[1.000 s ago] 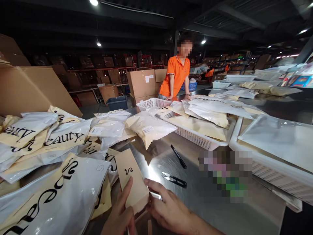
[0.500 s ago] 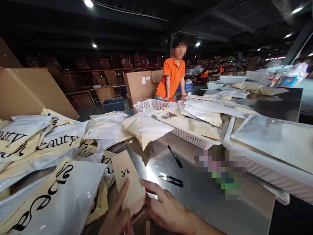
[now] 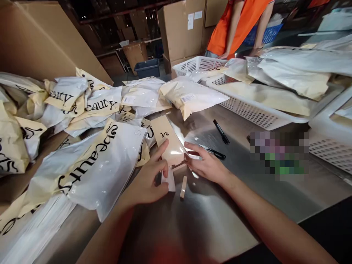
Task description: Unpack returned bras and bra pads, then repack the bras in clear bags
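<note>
1. Mostly just the camera moved, tipping down since earlier.
2. Beige packet [image 3: 172, 143] sits mid-table, long axis near-right to far-left, black squiggle [image 3: 164, 134] towards the far end.
3. Left hand [image 3: 151, 178]: index on it, thumb spread away. Right hand [image 3: 206, 164]: fingertips at its right edge, can't tell if pinching.
</note>
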A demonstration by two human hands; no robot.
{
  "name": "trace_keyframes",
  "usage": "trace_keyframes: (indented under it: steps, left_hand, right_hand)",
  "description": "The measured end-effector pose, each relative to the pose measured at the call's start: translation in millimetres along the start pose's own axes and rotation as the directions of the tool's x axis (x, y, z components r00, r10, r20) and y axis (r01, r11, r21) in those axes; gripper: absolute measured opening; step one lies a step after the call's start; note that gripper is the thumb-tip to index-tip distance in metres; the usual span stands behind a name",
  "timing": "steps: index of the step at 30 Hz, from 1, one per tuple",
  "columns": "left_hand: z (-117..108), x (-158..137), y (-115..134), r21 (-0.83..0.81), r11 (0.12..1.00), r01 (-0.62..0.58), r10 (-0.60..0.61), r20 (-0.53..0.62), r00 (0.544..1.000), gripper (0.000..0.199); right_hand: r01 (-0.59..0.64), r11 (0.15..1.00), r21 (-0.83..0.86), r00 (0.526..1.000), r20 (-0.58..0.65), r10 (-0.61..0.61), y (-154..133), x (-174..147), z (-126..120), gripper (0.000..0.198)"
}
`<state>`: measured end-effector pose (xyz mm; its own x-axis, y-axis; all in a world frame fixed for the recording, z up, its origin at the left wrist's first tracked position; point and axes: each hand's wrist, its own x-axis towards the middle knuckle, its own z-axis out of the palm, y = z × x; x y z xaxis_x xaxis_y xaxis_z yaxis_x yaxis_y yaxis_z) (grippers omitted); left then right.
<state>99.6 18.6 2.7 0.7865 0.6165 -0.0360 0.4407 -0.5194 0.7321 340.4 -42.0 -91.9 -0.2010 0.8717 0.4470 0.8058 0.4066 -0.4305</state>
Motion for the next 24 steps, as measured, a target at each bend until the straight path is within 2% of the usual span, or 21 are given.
trace_keyframes:
  steps: [3, 7, 11, 14, 24]
  left_hand:
    - [-0.2, -0.7, -0.9, 0.003, 1.0, -0.025, 0.025, -0.006, 1.0, 0.019]
    - [-0.9, -0.7, -1.2, 0.023, 0.999, -0.048, 0.049, -0.023, 0.999, 0.018]
    - [-0.1, -0.2, -1.7, 0.017, 0.998, -0.054, 0.054, -0.03, 0.998, 0.018]
    - [1.6, -0.5, -3.4, 0.022, 0.997, -0.068, 0.069, -0.039, 0.997, 0.018]
    - [2.4, -0.1, -4.6, 0.049, 0.997, -0.057, 0.059, -0.046, 0.997, 0.017]
  right_hand:
    - [-0.026, 0.994, -0.102, 1.0, -0.002, 0.026, 0.3, 0.3, 2.3, 0.029]
    - [0.037, 0.945, -0.326, 0.999, -0.024, -0.047, -2.5, 1.8, 3.0, 0.023]
    - [0.022, 0.903, -0.429, 0.992, -0.106, -0.074, -8.9, 4.3, 4.8, 0.019]
    - [0.019, 0.891, -0.453, 0.987, -0.133, -0.089, -11.7, 5.5, 7.4, 0.02]
    - [0.027, 0.912, -0.409, 0.995, -0.078, -0.064, -15.5, 5.7, 0.2, 0.019]
